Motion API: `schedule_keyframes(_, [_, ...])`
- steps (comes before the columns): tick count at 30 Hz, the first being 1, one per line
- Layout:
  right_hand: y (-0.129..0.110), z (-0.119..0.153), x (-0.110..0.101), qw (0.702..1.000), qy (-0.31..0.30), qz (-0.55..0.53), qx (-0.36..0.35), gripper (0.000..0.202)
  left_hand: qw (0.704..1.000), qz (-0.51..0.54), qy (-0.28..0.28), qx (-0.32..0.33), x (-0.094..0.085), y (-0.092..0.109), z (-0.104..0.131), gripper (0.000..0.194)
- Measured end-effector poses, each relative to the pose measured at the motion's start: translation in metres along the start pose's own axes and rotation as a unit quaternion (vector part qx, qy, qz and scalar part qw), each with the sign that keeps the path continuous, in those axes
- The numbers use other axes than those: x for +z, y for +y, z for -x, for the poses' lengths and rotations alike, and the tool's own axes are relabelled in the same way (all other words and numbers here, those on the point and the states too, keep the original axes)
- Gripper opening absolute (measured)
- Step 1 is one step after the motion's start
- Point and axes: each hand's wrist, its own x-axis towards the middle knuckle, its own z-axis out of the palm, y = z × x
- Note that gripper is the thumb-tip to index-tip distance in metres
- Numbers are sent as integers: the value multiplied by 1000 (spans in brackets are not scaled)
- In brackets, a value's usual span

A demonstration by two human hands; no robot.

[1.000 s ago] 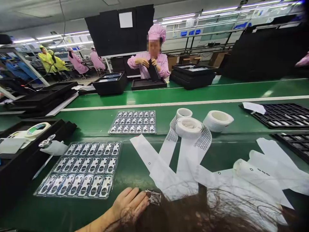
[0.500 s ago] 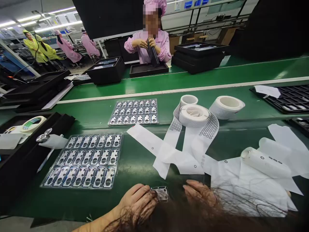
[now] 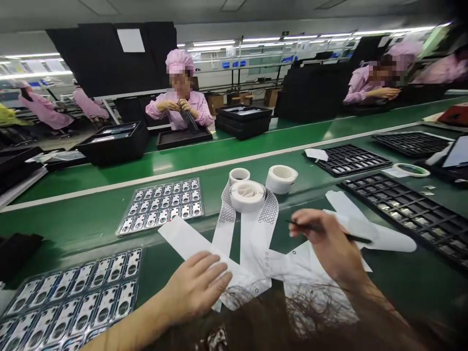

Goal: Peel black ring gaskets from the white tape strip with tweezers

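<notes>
My left hand [image 3: 195,287] lies flat, fingers together, on a white paper strip [image 3: 190,241] on the green table. My right hand [image 3: 331,243] hovers over the loose white strips and grips thin black tweezers [image 3: 353,237] pointing left toward a strip with small rings [image 3: 268,207]. Three white tape rolls [image 3: 247,195] stand just beyond the strips. A small metal part [image 3: 219,338] shows at the bottom edge, half hidden by dark hair.
A clear tray of metal frames [image 3: 73,297] lies at my left, another clear tray [image 3: 163,204] farther back. Black compartment trays [image 3: 409,209] fill the right side. Across the green belt [image 3: 256,146], a person in pink [image 3: 179,105] handles a dark piece over a black tray.
The view swung right and up. My right hand rose from the table edge with tweezers in it. My left hand moved off the small metal part onto the paper strip.
</notes>
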Motion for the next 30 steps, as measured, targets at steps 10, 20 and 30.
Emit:
schedule_keyframes(10, [85, -73, -8, 989, -22, -50, 140, 25, 994, 44, -87, -51, 134, -34, -123, 12])
schedule_keyframes(20, [120, -86, -29, 980, -70, 42, 183, 24, 994, 48, -91, -42, 167, -40, -112, 39])
schedule_keyframes(30, [117, -88, -37, 961, -76, 72, 254, 25, 993, 56, -96, -37, 160, -39, -116, 40])
